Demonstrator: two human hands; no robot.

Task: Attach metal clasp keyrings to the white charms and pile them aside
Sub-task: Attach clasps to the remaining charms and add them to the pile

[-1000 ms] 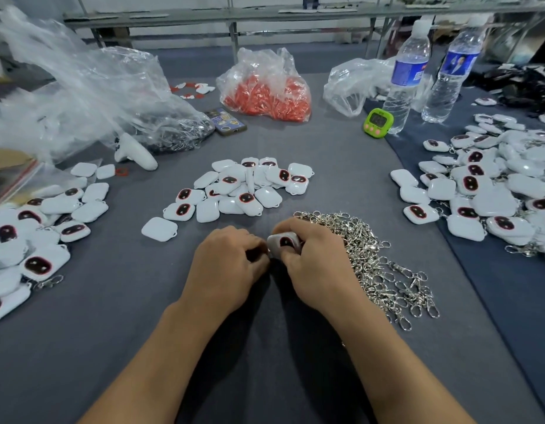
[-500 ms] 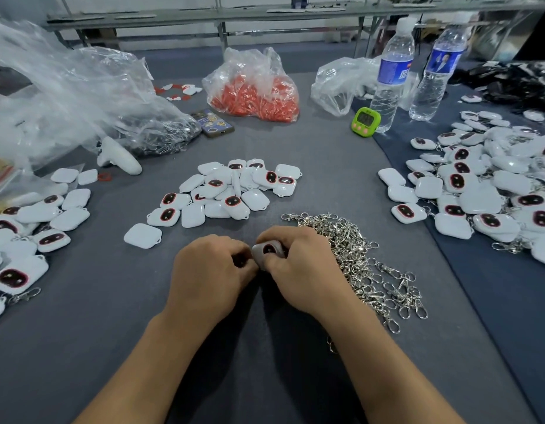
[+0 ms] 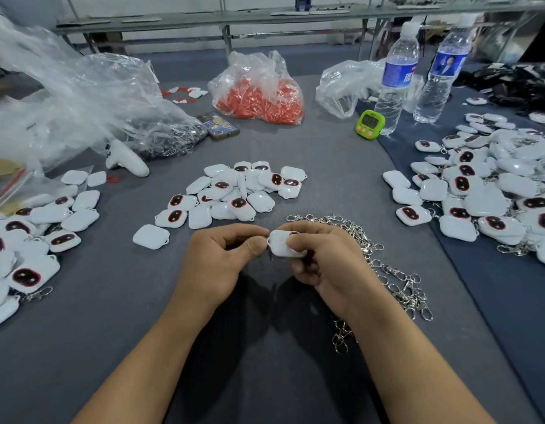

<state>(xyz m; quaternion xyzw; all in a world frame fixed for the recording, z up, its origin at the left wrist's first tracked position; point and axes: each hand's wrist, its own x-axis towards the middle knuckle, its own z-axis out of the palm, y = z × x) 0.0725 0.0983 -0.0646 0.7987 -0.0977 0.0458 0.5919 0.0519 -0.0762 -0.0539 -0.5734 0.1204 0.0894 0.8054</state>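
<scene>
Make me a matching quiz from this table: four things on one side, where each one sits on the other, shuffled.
Things: 1 green timer; 2 clasp pile; 3 held charm; 4 orange bag.
Places: A pinched between left hand and right hand; B beside a water bottle; C right of the right hand; D far centre of the table.
Pairs: 1-B; 2-C; 3-A; 4-D.

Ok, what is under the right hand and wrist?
The pile of metal clasps runs beneath the right hand; a few show below the wrist. How many lie covered cannot be seen.
</scene>
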